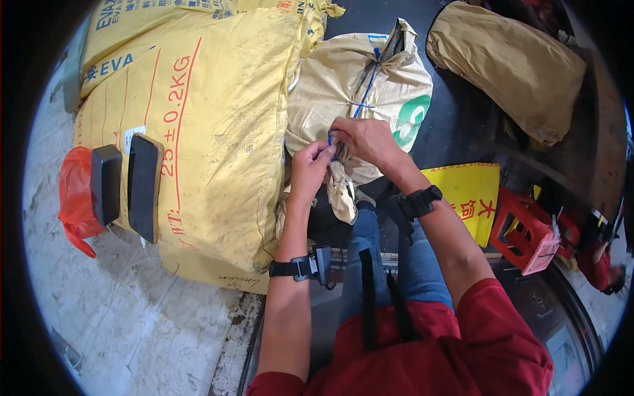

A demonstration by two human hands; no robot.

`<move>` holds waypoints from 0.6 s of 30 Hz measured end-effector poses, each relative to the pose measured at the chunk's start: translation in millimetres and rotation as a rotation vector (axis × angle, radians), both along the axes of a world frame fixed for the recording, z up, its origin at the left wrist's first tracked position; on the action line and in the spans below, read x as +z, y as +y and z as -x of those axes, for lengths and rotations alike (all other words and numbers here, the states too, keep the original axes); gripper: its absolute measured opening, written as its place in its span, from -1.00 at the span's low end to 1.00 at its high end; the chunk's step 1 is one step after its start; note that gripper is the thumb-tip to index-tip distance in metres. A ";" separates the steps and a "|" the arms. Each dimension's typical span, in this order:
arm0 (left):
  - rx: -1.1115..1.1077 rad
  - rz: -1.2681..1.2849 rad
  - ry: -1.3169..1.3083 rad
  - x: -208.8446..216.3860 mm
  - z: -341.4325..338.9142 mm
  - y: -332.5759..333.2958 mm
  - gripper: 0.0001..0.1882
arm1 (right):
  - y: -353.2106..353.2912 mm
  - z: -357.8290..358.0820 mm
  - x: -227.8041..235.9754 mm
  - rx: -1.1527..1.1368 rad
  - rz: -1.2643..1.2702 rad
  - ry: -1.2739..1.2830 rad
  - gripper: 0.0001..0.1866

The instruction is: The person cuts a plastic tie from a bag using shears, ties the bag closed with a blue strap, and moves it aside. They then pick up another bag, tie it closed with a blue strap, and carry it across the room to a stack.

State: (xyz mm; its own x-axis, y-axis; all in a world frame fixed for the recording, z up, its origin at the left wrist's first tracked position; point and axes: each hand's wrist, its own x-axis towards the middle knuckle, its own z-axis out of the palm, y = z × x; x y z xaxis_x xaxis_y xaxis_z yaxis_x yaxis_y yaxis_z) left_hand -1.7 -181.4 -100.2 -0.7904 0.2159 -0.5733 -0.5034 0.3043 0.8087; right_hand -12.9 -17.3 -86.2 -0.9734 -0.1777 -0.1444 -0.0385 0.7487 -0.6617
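A beige woven sack (pixel 317 99) with a green mark lies bundled in front of me, its gathered end (pixel 342 198) hanging toward my legs. Blue twine (pixel 367 86) runs along its top and crosses itself near the middle. At the near end of the sack, my left hand (pixel 310 168) pinches the twine between thumb and fingers. My right hand (pixel 368 140) is closed just beside it, fingers curled down on the same twine. The two hands almost touch. Exactly how the twine passes between the fingertips is hidden.
Large yellow woven sacks (pixel 224 132) fill the left side. On them rest a black phone (pixel 144 188), another dark slab-shaped device (pixel 106 185) and a red plastic bag (pixel 78 195). A brown sack (pixel 508 66) lies far right. Nearer are a yellow printed sheet (pixel 462 198) and a red plastic stool (pixel 525 231).
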 end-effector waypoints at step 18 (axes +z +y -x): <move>0.233 -0.130 -0.217 6.3 2.9 5.5 -0.81 | -24.7 -49.8 1.0 -0.855 1.033 -0.634 -0.79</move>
State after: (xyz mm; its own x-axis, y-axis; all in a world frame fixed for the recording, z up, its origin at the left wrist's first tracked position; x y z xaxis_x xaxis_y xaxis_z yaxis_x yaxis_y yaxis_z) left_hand -4.5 -176.0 -93.9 -0.6895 0.1261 -0.7132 -0.7120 0.0627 0.6994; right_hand 36.9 -41.9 -85.2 -0.6578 0.1166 -0.7441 0.6521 -0.4061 -0.6401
